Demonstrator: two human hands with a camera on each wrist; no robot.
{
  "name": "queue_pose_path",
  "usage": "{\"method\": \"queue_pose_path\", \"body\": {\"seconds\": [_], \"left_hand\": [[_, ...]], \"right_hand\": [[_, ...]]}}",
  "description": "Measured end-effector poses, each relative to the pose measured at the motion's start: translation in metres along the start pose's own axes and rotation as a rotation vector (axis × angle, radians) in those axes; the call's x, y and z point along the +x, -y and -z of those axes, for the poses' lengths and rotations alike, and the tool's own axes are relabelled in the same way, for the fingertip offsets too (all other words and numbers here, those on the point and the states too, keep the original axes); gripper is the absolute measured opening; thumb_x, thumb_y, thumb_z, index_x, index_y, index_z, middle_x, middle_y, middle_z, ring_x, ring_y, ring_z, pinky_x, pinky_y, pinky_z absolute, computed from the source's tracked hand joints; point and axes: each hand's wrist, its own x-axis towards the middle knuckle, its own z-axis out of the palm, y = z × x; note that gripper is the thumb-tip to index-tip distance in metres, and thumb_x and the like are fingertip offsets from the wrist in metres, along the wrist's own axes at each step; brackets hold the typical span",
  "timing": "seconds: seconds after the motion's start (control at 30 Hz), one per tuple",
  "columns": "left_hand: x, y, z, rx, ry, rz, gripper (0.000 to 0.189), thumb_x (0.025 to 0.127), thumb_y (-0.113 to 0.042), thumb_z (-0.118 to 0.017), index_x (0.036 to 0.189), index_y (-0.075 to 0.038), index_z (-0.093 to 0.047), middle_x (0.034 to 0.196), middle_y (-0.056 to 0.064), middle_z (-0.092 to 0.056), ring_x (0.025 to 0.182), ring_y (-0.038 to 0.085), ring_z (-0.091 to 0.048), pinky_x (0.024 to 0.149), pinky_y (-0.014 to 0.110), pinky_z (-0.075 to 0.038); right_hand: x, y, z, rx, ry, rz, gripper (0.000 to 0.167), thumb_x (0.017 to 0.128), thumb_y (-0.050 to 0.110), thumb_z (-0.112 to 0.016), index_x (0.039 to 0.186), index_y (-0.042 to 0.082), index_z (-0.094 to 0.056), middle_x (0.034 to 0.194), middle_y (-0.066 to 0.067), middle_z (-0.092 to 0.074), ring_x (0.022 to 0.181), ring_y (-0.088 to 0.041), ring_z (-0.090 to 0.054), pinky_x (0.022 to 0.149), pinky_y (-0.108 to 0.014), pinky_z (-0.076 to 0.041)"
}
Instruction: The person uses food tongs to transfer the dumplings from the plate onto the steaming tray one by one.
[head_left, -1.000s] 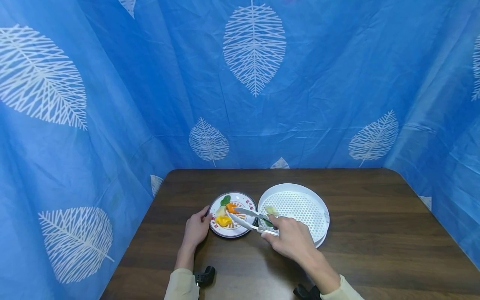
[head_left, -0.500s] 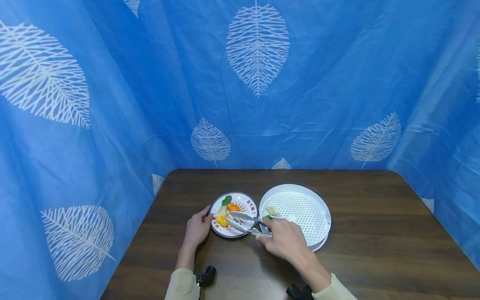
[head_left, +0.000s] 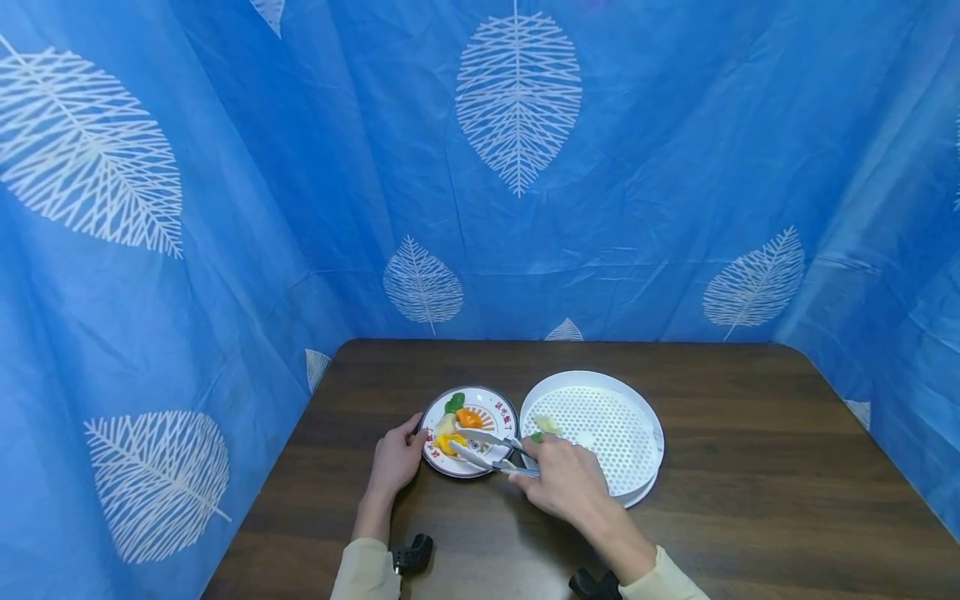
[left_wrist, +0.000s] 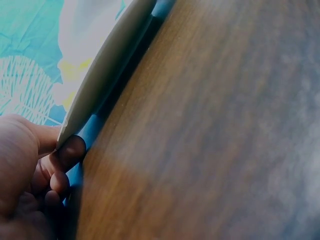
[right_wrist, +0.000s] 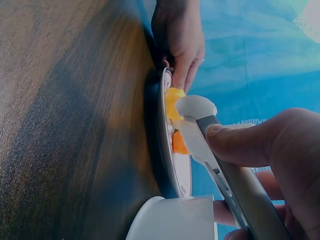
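My left hand (head_left: 397, 458) pinches the left rim of a small white plate (head_left: 459, 470) with a dark edge and red print. In the left wrist view, the thumb lies over the rim and fingers (left_wrist: 72, 151) are beneath it. On the plate are a yellow piece (head_left: 449, 444), an orange piece (head_left: 470, 418), a green piece (head_left: 454, 402) and a pale piece (head_left: 446, 424), resembling cut vegetables. My right hand (head_left: 567, 479) grips metal tongs (right_wrist: 235, 175) with white tips. Those tips are spread above the plate, near the yellow piece; whether they touch anything I cannot tell.
Right of the plate stands a round white perforated basket (head_left: 615, 433), close against it. It holds a pale piece (head_left: 546, 423) and a green piece (head_left: 536, 437), partly behind my right hand. The brown wooden table (head_left: 750, 467) meets a blue leaf-patterned curtain (head_left: 637, 167) behind.
My right hand and the tongs have shifted slightly left and toward me, and the tong tips have come lower over the plate. The left hand still holds the rim.
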Motion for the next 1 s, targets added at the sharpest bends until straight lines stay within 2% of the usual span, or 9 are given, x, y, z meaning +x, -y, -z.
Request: {"method": "queue_pose_path", "body": {"seconds": [0.17,0.43,0.63,0.73,0.87,1.0], "left_hand": [[0.000,0.000,0.000,0.000,0.002,-0.006,0.052,0.105,-0.031,-0.059,0.153,-0.014,-0.050,0.071,0.004,-0.050,0.061,0.019,-0.048,0.057,0.029,-0.040],[0.000,0.001,0.001,0.003,-0.004,-0.011,0.051,0.105,-0.031,-0.059,0.153,-0.015,-0.051,0.069,0.003,-0.050,0.059,0.019,-0.048,0.056,0.028,-0.039],[0.000,0.001,0.001,-0.002,0.000,-0.025,0.051,0.105,-0.030,-0.059,0.153,-0.013,-0.051,0.069,0.002,-0.050,0.059,0.019,-0.047,0.057,0.028,-0.038],[0.000,0.002,0.001,-0.002,-0.004,-0.033,0.051,0.105,-0.030,-0.059,0.152,-0.012,-0.051,0.068,0.002,-0.049,0.059,0.018,-0.046,0.056,0.028,-0.038],[0.001,0.002,0.001,-0.004,-0.002,-0.037,0.051,0.105,-0.030,-0.059,0.152,-0.011,-0.051,0.068,0.001,-0.048,0.059,0.018,-0.046,0.057,0.029,-0.038],[0.001,0.002,0.001,-0.005,-0.003,-0.039,0.051,0.105,-0.029,-0.059,0.152,-0.011,-0.051,0.068,0.002,-0.048,0.059,0.018,-0.046,0.057,0.029,-0.037]], "right_hand": [[-0.002,0.000,-0.001,0.003,-0.020,0.028,0.049,0.080,0.049,-0.083,0.121,0.024,-0.078,0.090,0.002,-0.066,0.064,-0.014,-0.045,0.057,-0.033,-0.040],[-0.004,-0.001,0.000,-0.008,-0.018,0.030,0.048,0.082,0.050,-0.081,0.123,0.025,-0.077,0.094,0.003,-0.067,0.067,-0.013,-0.049,0.059,-0.034,-0.044],[-0.005,-0.003,0.004,0.009,-0.012,0.012,0.052,0.083,0.050,-0.080,0.128,0.024,-0.075,0.109,-0.002,-0.071,0.078,-0.016,-0.061,0.065,-0.038,-0.050],[-0.007,-0.004,0.009,0.024,-0.021,0.003,0.051,0.083,0.049,-0.081,0.127,0.024,-0.076,0.109,-0.002,-0.071,0.076,-0.017,-0.061,0.064,-0.037,-0.049],[-0.010,-0.008,0.015,0.046,-0.037,0.000,0.049,0.082,0.048,-0.082,0.125,0.025,-0.076,0.098,0.002,-0.069,0.068,-0.013,-0.049,0.059,-0.033,-0.042],[-0.014,-0.014,0.019,0.030,-0.079,0.011,0.047,0.080,0.047,-0.084,0.122,0.027,-0.078,0.092,0.006,-0.067,0.067,-0.011,-0.049,0.058,-0.032,-0.042]]}}
